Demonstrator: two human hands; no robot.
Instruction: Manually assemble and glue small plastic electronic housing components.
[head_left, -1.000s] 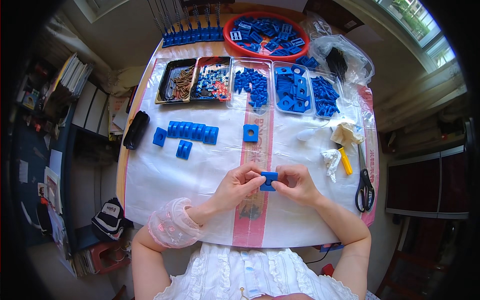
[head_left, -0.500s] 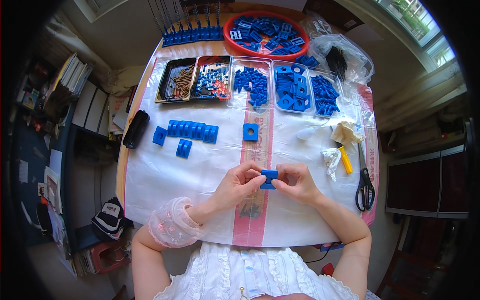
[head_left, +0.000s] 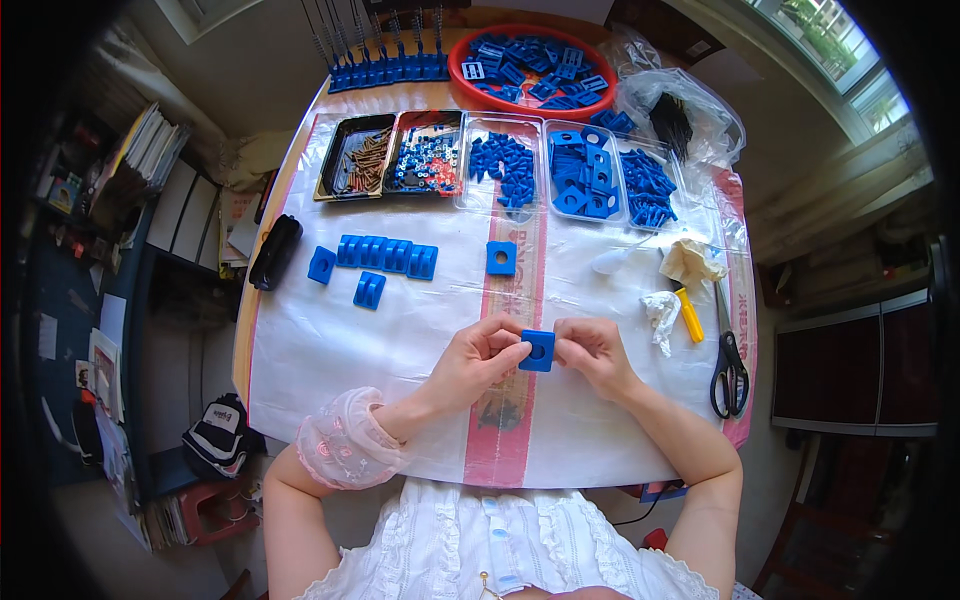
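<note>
Blue square block w/ centre hole (head_left: 537, 351) pinched betw. both hands: left hand (head_left: 478, 362) fingertips on its left edge, right hand (head_left: 592, 352) on right, just above white sheet (head_left: 330, 340).

Progress, by guess: early-mid. Row of joined blue pieces (head_left: 386, 254) done, far left of block; two loose beside row. Single holed block (head_left: 501, 258) waits directly beyond.

Parts trays (head_left: 520, 160) further beyond, well stocked. Scissors (head_left: 729, 362), yellow tool (head_left: 689, 314) to right. Nothing obstructs.
</note>
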